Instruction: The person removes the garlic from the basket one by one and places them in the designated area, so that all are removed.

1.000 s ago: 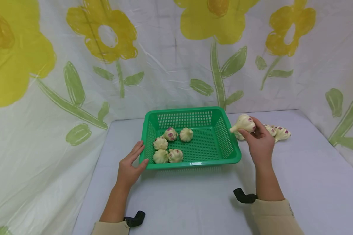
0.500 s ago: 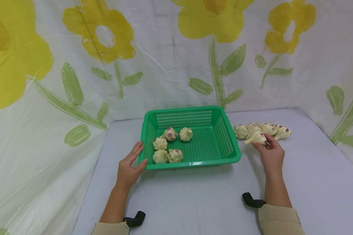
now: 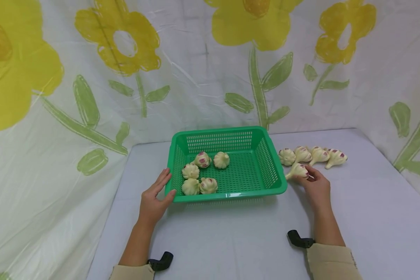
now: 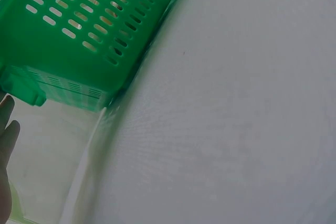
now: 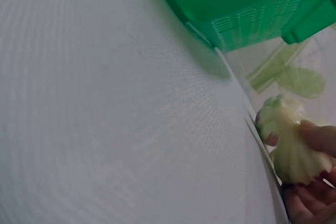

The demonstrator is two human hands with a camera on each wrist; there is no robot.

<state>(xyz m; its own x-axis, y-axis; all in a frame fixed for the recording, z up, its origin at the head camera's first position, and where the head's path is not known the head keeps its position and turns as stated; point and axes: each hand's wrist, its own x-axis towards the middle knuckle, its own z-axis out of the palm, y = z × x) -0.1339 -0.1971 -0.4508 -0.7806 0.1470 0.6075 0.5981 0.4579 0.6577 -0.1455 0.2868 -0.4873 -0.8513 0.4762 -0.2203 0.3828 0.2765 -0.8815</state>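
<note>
My right hand point(image 3: 316, 188) pinches a garlic bulb point(image 3: 298, 171) by its root end, low over the table, its stem pointing left toward the green basket point(image 3: 227, 195). In the right wrist view thumb and fingers curl round that same garlic bulb point(image 5: 296, 156). Behind it, a row of garlic bulbs point(image 3: 318, 154) lies on the table to the right of the basket. Inside the basket, several other garlic bulbs point(image 3: 208, 185) sit toward the left side. My left hand point(image 3: 153, 202) rests with fairly straight fingers against the basket's left rim.
A white cloth covers the table point(image 3: 213, 241). Behind it hangs a white curtain point(image 3: 192, 77) painted with yellow flowers. Black wrist mounts point(image 3: 161, 261) stick out from both forearms.
My right hand has carried the garlic bulb from beside the basket's rim down to the table, in front of the row, then slightly left. My left hand and the basket stay put.
</note>
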